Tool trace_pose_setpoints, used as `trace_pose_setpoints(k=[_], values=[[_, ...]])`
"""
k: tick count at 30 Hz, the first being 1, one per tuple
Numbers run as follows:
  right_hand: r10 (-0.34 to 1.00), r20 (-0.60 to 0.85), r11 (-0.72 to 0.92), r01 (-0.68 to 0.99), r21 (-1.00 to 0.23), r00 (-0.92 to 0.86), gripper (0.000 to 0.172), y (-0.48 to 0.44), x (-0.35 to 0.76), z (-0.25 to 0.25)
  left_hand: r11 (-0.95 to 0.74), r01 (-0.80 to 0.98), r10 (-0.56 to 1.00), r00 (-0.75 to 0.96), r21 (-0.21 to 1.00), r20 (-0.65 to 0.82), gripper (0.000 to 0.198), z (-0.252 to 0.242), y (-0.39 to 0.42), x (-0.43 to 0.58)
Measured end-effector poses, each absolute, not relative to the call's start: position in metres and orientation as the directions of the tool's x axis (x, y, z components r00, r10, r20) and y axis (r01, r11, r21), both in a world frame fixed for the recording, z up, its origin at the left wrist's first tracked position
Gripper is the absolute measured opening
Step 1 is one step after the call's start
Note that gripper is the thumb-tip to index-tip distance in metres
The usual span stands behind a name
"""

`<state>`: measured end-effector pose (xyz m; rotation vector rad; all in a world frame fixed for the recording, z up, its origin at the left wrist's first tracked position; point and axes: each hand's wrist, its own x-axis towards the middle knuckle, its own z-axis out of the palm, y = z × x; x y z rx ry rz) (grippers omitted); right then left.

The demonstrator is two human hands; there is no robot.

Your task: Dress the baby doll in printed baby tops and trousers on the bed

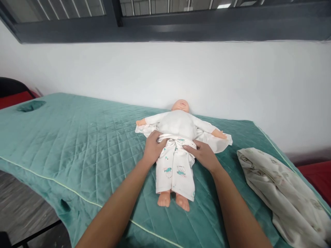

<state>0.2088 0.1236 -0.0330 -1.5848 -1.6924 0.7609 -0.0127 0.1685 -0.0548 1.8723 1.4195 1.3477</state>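
Observation:
A baby doll (181, 105) lies on its back with its head toward the wall and its arms spread. It wears a white long-sleeved top (178, 123) and white trousers (174, 168) printed with small animals; its bare feet point toward me. My left hand (154, 146) grips the trousers' waistband on the left side, fingers curled around the cloth. On the opposite side, my right hand (203, 153) holds the waistband between thumb and fingers. A white cloth or opened garment (216, 143) spreads beneath the doll's arms and torso.
The doll lies on a green quilted bed cover (103, 148) with a face hole (31, 105) at the far left. A crumpled pale patterned cloth (281, 193) rests at the right. Behind stands a white wall (165, 72) below a dark window frame (181, 29).

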Motion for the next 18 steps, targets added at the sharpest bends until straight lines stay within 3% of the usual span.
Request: trace_pose_setpoints(k=[8, 18], values=[[0.998, 0.044, 0.004, 0.682, -0.731, 0.041, 0.058, 0.108, 0.191, -0.021, -0.405, 0.533, 0.877, -0.002, 0.743, 0.48, 0.012, -0.057, 0.165, -0.015], [0.999, -0.031, -0.049, 0.546, -0.836, 0.043, 0.054, 0.103, 0.185, -0.027, -0.44, 0.515, 0.861, 0.011, 0.736, 0.508, 0.012, -0.055, 0.163, -0.016]])
